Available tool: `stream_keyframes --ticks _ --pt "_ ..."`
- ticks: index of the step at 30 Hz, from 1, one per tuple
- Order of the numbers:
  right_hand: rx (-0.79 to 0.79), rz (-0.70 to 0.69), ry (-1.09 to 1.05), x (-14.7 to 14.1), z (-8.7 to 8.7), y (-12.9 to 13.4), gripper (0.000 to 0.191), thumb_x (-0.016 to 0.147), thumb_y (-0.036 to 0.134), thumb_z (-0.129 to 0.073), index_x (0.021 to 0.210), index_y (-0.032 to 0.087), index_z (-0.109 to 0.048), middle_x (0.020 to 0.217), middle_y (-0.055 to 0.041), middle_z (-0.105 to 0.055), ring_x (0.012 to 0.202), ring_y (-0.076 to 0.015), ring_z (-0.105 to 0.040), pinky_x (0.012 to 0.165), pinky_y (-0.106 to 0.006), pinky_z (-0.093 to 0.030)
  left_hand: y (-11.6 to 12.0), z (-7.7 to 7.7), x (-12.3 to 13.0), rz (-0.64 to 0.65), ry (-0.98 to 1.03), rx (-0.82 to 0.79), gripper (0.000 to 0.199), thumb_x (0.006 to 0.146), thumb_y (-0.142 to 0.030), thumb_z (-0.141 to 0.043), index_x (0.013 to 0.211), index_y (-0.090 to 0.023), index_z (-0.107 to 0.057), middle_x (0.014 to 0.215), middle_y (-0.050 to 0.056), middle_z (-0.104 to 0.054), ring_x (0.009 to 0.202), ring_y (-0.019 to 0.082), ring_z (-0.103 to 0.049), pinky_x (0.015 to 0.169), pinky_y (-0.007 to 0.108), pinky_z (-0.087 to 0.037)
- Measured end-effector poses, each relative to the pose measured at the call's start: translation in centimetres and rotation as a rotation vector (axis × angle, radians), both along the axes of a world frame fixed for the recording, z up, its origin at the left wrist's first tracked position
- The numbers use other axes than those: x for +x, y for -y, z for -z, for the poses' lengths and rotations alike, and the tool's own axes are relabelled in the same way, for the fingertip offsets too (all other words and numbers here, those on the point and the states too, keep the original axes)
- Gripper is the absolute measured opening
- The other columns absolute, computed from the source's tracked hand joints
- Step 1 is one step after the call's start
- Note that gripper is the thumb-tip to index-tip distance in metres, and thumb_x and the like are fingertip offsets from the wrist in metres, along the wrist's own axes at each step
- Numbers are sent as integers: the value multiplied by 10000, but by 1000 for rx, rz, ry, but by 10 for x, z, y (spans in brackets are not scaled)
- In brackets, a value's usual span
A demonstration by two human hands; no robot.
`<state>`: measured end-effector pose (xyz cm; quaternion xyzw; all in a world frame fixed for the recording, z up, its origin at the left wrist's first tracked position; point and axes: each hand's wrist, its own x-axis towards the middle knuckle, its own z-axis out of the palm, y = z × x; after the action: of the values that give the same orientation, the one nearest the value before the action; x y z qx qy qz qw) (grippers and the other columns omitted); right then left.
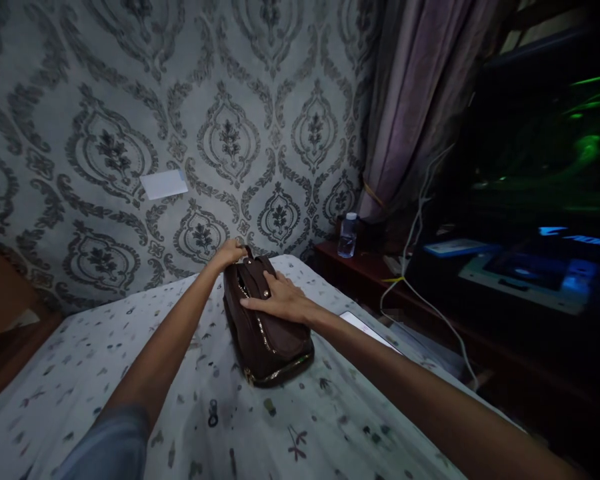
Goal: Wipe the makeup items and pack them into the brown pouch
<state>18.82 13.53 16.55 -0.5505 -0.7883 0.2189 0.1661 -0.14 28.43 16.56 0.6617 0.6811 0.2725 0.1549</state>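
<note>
A dark brown bag (280, 330) with gold zippers and a short strap lies on a bed with a patterned sheet (200, 407). At the bag's far left corner, my left hand (229, 254) has its fingers closed on the edge near the strap; the exact part it grips is hidden. My right hand (283, 298) rests on top of the bag with its fingers spread and the thumb toward the zipper. Along the near side, a zipper curves round the bag's end.
Patterned wallpaper stands behind the bed, with a white switch plate (164, 185) on it. At the right are a plastic bottle (348, 237) on a dark red ledge, a phone-like white-screened device (363, 325), white cables (420, 200), a curtain (405, 100) and a glowing computer case (540, 200).
</note>
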Motion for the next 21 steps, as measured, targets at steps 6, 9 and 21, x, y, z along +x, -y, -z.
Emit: stream_keyframes --ticks 6,9,21 --pt "-56 -27 -34 6 -7 3 1026 721 767 -585 1520 173 -336 1512 -196 -389 1362 -379 -414 1083 -497 -363 -32 3 15 66 101 -210 278 896 -333 -645 1073 -120 -653 1041 72 -676 908 204 -655 788 361 -555" --pt "-52 -17 -49 8 -8 2 1000 707 742 -619 1491 175 -368 1462 -197 -430 1317 -372 -450 1051 -488 -386 -39 11 18 70 166 -236 369 936 -372 -597 1237 -158 -580 1243 91 -601 1063 236 -621 887 440 -552" --pt "4 -25 -54 6 4 -7 976 699 780 -604 1450 186 -409 1389 -181 -478 1265 -365 -482 1003 -454 -404 -46 23 6 38 516 -77 375 941 -362 -591 1257 -163 -564 1252 104 -595 1061 225 -622 884 441 -552"
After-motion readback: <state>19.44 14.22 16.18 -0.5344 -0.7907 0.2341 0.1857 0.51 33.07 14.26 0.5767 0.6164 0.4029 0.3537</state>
